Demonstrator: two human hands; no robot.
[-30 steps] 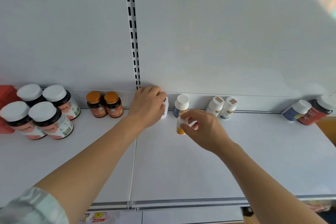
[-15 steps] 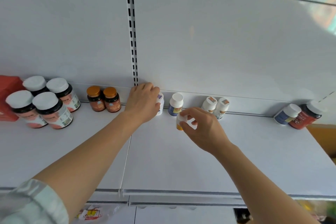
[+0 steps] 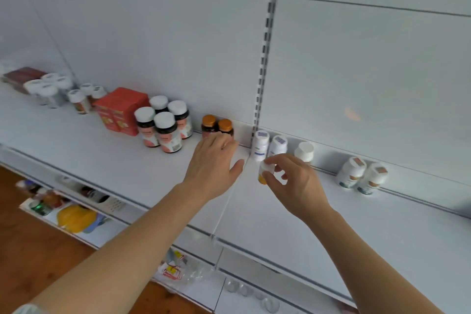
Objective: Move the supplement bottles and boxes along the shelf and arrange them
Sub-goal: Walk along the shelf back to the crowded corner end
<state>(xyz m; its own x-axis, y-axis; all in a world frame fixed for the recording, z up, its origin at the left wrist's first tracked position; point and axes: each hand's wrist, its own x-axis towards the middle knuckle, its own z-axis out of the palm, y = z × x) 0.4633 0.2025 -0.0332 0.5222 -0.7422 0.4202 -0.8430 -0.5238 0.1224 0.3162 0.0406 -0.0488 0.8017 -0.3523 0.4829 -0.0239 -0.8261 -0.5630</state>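
My right hand (image 3: 293,183) grips a small white bottle with a yellow label (image 3: 264,173) by its cap, standing on the white shelf (image 3: 153,168). My left hand (image 3: 214,160) hovers open, palm down, just left of it and in front of two amber bottles with orange caps (image 3: 216,126). Behind my hands, against the back wall, stand two white bottles with blue labels (image 3: 267,144) and a white-capped bottle (image 3: 304,151). Further right is a pair of white bottles (image 3: 362,177).
Left along the shelf stand several dark bottles with white caps (image 3: 163,123), red boxes (image 3: 121,109), and more white-capped bottles (image 3: 51,89). A slotted upright (image 3: 265,46) runs up the back wall. Lower shelves hold packaged goods (image 3: 74,216).
The camera has swung left, showing more of the shelf's left side. My left hand let go of the blue-labelled bottle and drew left, open. My right hand keeps the small bottle.
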